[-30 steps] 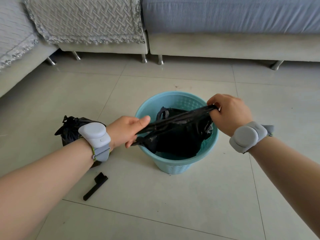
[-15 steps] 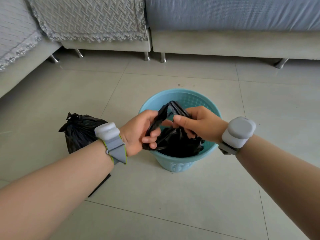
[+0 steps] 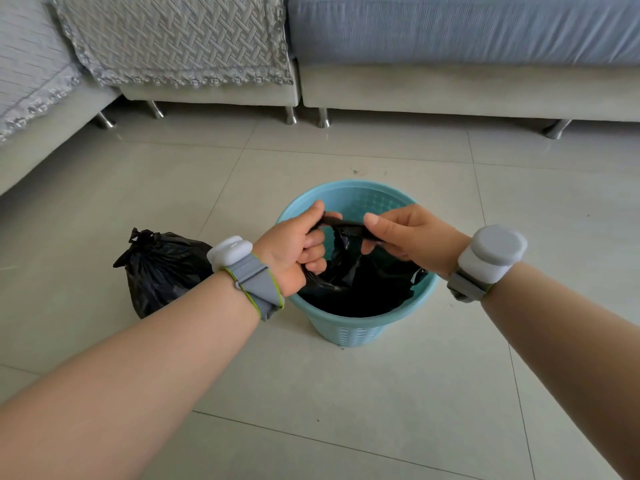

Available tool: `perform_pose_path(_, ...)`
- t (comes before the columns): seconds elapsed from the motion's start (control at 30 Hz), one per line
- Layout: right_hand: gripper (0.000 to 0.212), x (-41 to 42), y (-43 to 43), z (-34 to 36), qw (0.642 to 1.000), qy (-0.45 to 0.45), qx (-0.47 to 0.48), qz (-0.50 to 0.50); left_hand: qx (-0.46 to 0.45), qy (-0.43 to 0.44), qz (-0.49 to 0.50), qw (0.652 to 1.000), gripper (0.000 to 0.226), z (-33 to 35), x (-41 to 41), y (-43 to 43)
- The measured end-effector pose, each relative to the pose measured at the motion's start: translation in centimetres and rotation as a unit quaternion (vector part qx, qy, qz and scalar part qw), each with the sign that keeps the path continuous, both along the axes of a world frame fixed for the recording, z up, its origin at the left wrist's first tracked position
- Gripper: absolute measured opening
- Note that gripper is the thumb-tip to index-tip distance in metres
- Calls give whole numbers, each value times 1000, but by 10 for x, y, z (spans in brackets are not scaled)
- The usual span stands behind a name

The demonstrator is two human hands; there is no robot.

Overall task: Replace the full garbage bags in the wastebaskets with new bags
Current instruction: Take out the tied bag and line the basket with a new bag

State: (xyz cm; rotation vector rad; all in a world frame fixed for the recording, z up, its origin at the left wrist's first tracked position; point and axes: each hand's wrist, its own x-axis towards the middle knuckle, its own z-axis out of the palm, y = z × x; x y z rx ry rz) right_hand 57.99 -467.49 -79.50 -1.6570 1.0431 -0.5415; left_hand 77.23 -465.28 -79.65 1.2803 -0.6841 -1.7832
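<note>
A light blue plastic wastebasket [image 3: 349, 332] stands on the tiled floor in front of me. A new black garbage bag [image 3: 360, 285] hangs into it, its lower part filling the basket's inside. My left hand [image 3: 294, 247] and my right hand [image 3: 408, 233] both pinch the bag's top edge above the basket, close together, with a short taut strip of plastic between them. A full, tied black garbage bag [image 3: 162, 268] sits on the floor just left of the basket, partly hidden behind my left wrist.
A beige sofa with a grey patterned cover [image 3: 180, 39] and a blue-grey cushion [image 3: 464, 29] runs along the back on metal legs [image 3: 323, 117]. Another sofa section [image 3: 31, 109] lines the left side. Tiled floor surrounds the basket.
One second ago my hands held the bag stretched wide apart; they came together over the basket and now pull slightly apart again. The view shifted, hiding the black roll near my left forearm.
</note>
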Motion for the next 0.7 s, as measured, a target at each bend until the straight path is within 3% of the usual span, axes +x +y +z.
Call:
perform_pose_path(0.23,36,-6,0,1,999,-9,-28,15,-85,-171,66,979,30,-5,-4,-5)
perform_pose_path(0.4,29,-10,-2,-8,999,-22,-23,4,-95,-240,-11,966,38,-4,3,-2)
perform_pose_path(0.47,27,-9,-1,-12,999,-17,-32,28,-148,-324,-50,933,38,-8,3,-1)
perform_pose_path(0.53,25,-10,1,-12,997,3,-49,63,-211,-453,-62,864,42,-7,1,-2)
perform_pose_path(0.6,23,-19,0,-7,997,-33,-45,59,-227,-546,-33,806,40,-4,13,-8)
perform_pose_path(0.67,22,-36,-7,-4,995,-94,-42,7,-197,-574,28,794,38,-7,43,-14)
perform_pose_path(0.7,22,-44,-10,-3,993,-99,-50,-26,-183,-562,46,805,36,-9,54,-17)
